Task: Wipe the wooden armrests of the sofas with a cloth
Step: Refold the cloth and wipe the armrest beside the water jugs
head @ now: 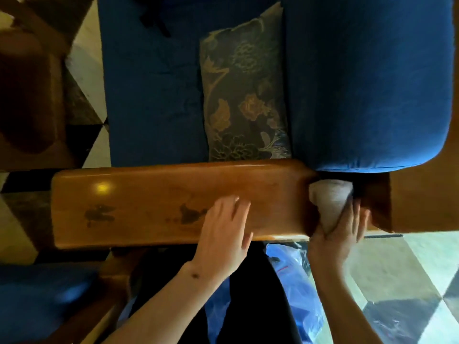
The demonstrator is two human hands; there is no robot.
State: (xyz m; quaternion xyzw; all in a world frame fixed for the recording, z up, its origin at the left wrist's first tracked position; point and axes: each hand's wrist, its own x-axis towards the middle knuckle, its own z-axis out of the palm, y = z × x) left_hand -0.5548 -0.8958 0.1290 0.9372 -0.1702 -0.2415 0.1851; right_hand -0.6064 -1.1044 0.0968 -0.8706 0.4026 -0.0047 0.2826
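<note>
A broad polished wooden armrest (149, 204) runs left to right across the middle of the view, with dark stains on its top. My left hand (223, 234) lies flat on the armrest, fingers spread, holding nothing. My right hand (340, 234) grips a pale grey-white cloth (330, 202) bunched into a wad. The cloth presses against the right end of the armrest, in the gap under the blue back cushion (367, 83).
Beyond the armrest lie the blue sofa seat (151, 95) and a floral patterned pillow (243, 95). A second blue sofa with a wooden frame (49, 294) sits at the lower left. A blue plastic bag (293, 289) lies on the chequered tile floor (409, 281) near my legs.
</note>
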